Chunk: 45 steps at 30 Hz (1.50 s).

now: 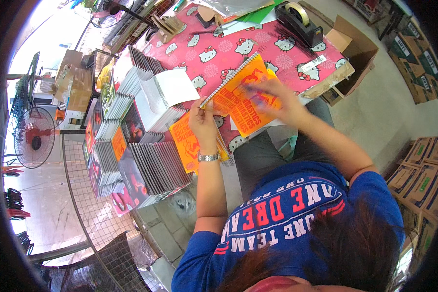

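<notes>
A spiral-bound notebook (242, 113) with an orange cover is tilted at the table's near edge, its coil along the upper left side. My left hand (203, 127), with a metal watch on the wrist, is closed on the coil's lower end. My right hand (288, 108) is over the notebook's right side; its fingers are smeared by motion, so their grip is hidden. More orange notebooks (181, 137) lie partly behind my left hand and wrist. An open white notebook (173, 87) rests on the stacks to the left.
Tall stacks of spiral notebooks (156, 163) crowd the left side. A pink patterned tablecloth (214, 68) covers the table. On it stands a black tape dispenser (301, 27) near loose black coils. An open cardboard box (353, 51) is beyond the right edge; cartons (418, 170) are stacked right.
</notes>
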Motion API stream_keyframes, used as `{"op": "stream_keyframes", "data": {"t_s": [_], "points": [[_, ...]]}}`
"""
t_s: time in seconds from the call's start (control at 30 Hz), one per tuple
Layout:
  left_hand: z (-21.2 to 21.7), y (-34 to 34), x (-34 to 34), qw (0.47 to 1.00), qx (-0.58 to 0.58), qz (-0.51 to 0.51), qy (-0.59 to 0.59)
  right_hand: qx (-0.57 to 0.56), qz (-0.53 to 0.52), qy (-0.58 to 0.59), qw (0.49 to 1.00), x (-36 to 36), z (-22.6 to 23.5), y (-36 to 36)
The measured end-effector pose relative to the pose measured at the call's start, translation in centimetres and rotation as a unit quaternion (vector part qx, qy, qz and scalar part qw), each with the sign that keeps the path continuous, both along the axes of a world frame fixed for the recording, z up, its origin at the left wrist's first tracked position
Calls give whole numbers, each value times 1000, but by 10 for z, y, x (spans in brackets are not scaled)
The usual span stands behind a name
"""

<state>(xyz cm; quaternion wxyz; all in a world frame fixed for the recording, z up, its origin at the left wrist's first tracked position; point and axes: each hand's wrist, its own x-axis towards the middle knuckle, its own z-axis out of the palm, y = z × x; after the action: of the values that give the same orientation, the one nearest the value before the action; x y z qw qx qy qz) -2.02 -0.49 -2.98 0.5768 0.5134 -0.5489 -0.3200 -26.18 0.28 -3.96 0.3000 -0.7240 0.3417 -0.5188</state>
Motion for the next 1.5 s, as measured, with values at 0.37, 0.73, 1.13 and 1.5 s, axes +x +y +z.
{"op": "stream_keyframes", "data": {"t_s": [0.37,0.73,1.13,1.5], "points": [[-14,3,-1,998,-34,36,-26,-68,-44,181,980,66,27,17],[13,50,13,976,3,216,-30,265,144,-35,953,17,17,0],[-29,93,96,763,99,284,-572,20,-329,314,890,-123,-82,-118],[-69,-89,-73,874,93,-160,-449,120,-295,495,809,-118,-63,-199]]}}
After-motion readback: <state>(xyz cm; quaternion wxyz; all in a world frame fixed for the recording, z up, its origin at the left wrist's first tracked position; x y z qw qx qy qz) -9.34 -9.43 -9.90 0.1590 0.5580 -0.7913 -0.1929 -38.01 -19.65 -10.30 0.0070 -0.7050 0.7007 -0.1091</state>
